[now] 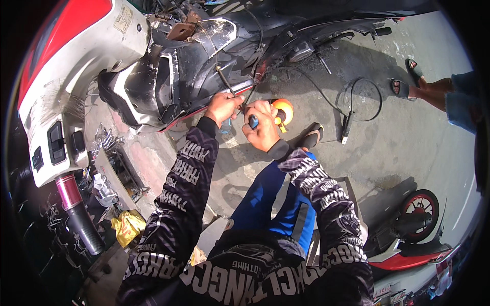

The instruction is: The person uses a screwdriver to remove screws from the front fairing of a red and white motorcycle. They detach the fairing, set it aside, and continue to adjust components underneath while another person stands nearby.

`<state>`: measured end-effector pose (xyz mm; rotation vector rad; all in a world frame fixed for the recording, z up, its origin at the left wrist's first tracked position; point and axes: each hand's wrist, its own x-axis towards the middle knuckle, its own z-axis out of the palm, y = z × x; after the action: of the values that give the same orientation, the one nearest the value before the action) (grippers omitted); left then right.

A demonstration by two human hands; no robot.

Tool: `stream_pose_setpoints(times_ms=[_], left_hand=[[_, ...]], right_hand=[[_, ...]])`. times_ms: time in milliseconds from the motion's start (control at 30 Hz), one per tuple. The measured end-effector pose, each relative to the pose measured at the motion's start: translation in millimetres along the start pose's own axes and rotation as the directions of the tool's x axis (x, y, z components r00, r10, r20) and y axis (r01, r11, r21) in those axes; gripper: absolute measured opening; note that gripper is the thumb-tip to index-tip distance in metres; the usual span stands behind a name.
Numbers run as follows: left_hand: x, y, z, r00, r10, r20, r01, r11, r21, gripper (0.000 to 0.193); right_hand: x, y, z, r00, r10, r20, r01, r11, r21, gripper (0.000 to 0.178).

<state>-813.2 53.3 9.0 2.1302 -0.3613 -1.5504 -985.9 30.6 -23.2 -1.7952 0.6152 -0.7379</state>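
Observation:
A dark cable with a metal fitting (218,68) comes down from the motorcycle (171,84) to my hands. My left hand (223,108) is closed around the cable's lower end, its thumb and fingers pinching it. Close beside it, my right hand (262,125) is curled in a fist round a blue-handled tool (253,121); the handle's end shows, and the rest is hidden by my fingers. Another blue piece (225,127) shows just under my left hand; whether it belongs to the same tool I cannot tell. An orange and yellow round object (282,113) lies beyond my right hand.
A stand with a looped black hose (346,127) is on the concrete at right. Another person's sandalled feet (408,87) stand farther right. Metal parts (104,140) and a yellow bag (128,228) lie at left. A second motorcycle's wheel (419,215) is at lower right.

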Motion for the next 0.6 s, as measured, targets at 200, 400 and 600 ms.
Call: stream_pose_setpoints(times_ms=[200,400,600], left_hand=[[-2.9,-7.3,2.4,0.999,0.042,0.001,-0.042,0.991,-0.128,0.022],[-0.7,-6.7,-6.5,0.987,0.091,0.132,-0.069,0.984,-0.166,0.024],[-6.1,0.6,-1.9,0.998,-0.020,0.053,0.025,0.994,-0.105,0.024]], right_hand=[[11.8,-18.3,-21.0,0.848,-0.177,0.499,0.486,0.633,-0.603,0.036],[-27.6,-21.0,-16.1,0.451,0.717,0.532,-0.486,-0.302,0.820,0.058],[-18.8,-9.4,49.2,0.729,0.570,0.380,-0.291,-0.245,0.925,0.027]])
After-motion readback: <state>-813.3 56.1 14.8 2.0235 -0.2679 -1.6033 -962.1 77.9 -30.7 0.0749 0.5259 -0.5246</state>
